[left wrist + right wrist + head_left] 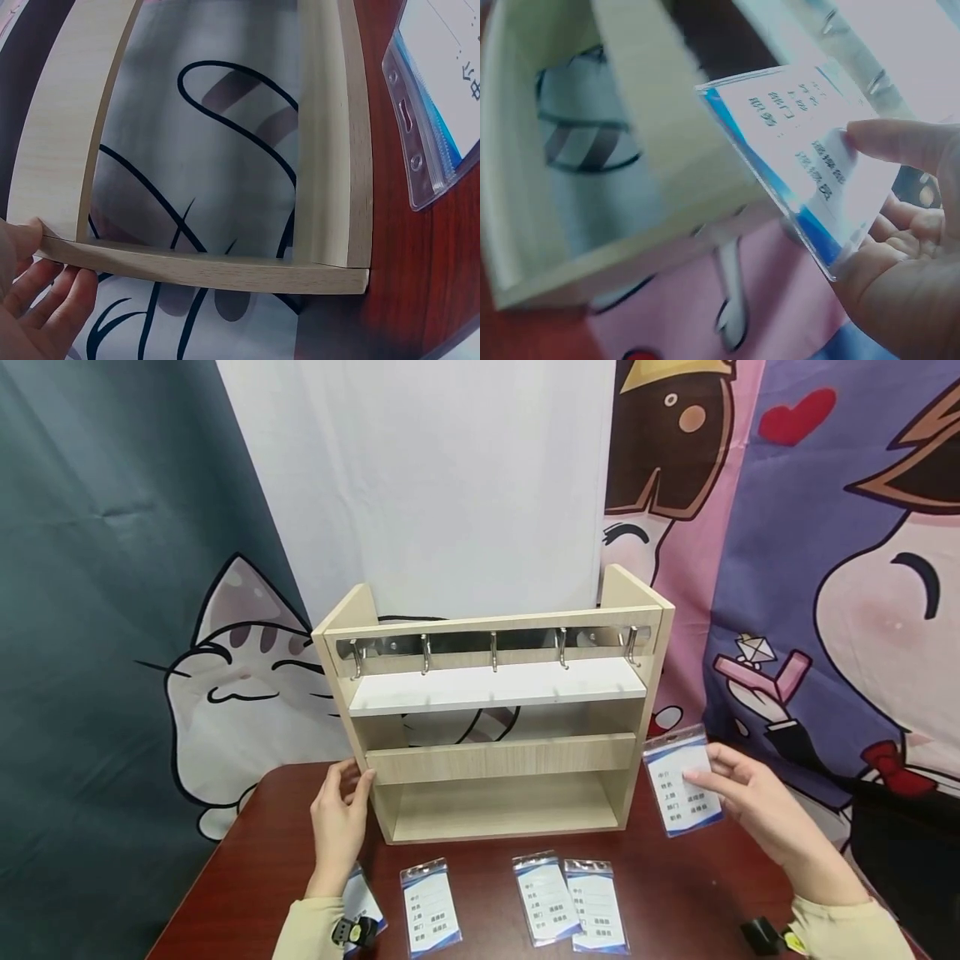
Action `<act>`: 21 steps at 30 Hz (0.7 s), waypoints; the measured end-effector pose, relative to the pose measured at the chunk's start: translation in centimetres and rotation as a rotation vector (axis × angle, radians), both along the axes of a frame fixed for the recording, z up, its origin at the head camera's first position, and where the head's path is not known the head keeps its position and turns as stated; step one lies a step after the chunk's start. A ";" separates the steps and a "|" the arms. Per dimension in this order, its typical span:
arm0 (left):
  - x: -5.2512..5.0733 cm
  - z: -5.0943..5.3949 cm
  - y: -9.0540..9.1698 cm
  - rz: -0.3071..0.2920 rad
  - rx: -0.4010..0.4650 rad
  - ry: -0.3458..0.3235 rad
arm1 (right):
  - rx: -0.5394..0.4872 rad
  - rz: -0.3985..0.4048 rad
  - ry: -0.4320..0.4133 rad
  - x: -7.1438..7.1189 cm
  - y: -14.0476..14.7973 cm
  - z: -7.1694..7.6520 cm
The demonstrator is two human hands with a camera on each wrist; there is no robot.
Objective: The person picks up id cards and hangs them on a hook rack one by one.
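Note:
A small wooden shelf rack [502,762] with a row of metal hooks [493,652] stands on the table. My left hand [341,818] grips its left side panel, thumb at the front edge and fingers round the outside, as the left wrist view also shows [52,292]. To the right of the rack, my right hand [757,802] pinches a plastic-sleeved name badge [675,785], thumb across its printed face. In the right wrist view the badge [795,150] is tilted beside the rack's side; the fingers behind it are partly hidden.
Several more badges lie on the dark red table [225,893] before the rack: one [431,906] left of centre, two overlapping [546,897] right of centre, another [362,897] partly behind the left wrist. Printed cartoon curtains [247,693] hang close behind.

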State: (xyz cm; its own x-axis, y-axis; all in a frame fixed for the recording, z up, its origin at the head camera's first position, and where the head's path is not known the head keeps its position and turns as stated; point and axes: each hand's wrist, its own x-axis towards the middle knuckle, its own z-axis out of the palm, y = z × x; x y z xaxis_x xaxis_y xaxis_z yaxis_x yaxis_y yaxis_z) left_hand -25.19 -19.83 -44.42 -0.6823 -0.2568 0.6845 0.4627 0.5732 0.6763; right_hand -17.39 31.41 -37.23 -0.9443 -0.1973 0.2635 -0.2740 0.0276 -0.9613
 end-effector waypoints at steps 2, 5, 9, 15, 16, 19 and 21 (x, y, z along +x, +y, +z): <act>0.0 0.0 0.0 0.001 0.001 0.004 | -0.052 0.025 0.032 0.2 -0.2 1.2; 0.0 -0.1 0.0 0.007 -0.007 -0.001 | -0.111 0.037 0.059 0.7 -0.3 2.7; 0.0 -0.3 0.0 0.013 -0.019 -0.003 | -0.173 0.039 0.096 1.2 -0.8 4.3; 0.1 -0.4 0.0 0.015 -0.016 0.000 | -0.246 0.069 0.140 0.8 -2.3 6.2; 0.1 -0.4 0.0 0.016 -0.015 -0.002 | -0.248 0.073 0.136 0.6 -2.6 6.4; 0.1 -0.4 0.0 0.011 -0.010 -0.013 | -0.246 0.079 0.110 0.1 -3.5 6.9; 0.1 -0.5 0.0 0.005 -0.006 -0.022 | -0.244 0.085 0.081 -0.2 -3.9 7.1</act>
State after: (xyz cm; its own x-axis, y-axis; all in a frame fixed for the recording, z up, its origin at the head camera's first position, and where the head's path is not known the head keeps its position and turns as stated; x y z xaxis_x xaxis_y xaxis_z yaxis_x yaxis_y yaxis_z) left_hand -25.05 -19.82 -44.88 -0.6962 -0.2564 0.6705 0.4447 0.5793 0.6831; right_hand -17.63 27.47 -30.17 -0.9009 -0.1960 0.3873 -0.3420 -0.2289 -0.9114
